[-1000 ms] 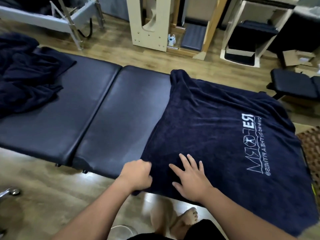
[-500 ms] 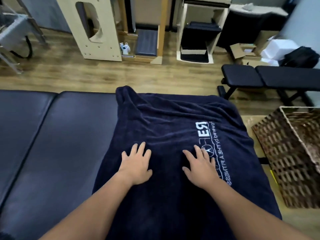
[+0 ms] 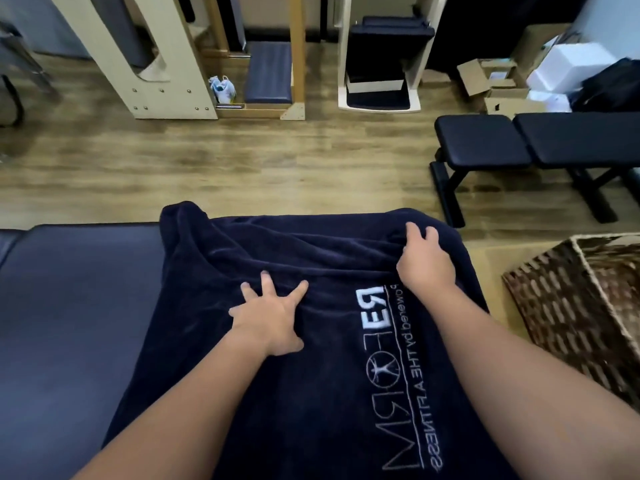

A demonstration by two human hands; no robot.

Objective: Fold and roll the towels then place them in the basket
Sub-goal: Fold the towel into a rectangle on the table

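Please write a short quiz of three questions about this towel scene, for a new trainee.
1. True or false: the left hand lies flat, fingers spread, on the dark navy towel with white lettering.
2. Where is the right hand? A) in the basket B) at the towel's far edge C) on the floor
3. On which side of the black padded table stands the brown woven wicker basket?

Key: 1 true; 2 B; 3 the person's right.
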